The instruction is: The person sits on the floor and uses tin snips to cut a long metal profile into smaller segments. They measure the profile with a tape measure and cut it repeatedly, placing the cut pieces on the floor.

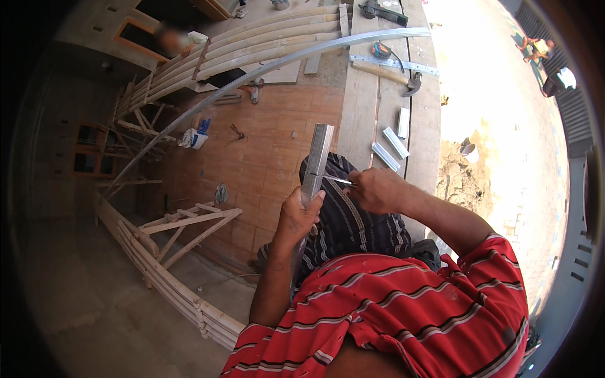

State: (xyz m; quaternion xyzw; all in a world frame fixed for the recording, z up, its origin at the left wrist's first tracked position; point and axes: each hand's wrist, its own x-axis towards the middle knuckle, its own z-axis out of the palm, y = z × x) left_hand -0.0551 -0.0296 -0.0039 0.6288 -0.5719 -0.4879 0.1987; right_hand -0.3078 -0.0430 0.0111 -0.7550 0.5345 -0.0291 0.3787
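My left hand is wrapped around a silver metal channel profile, which stands up in front of my lap. In my right hand is a thin silver-shafted tool, its tip against the side of the profile just above my left thumb. My fingers cover its handle, so its exact kind is hidden. Beyond the right hand, short cut pieces of metal profile lie on a wooden plank bench. A claw hammer, a tape measure and a flat metal strip lie farther up the planks.
A long metal profile stretches from the bench to the far left. Wooden pole frames stand ahead and at the lower left. A power tool sits at the bench's far end. Slippers and a bag rest on the tiled floor.
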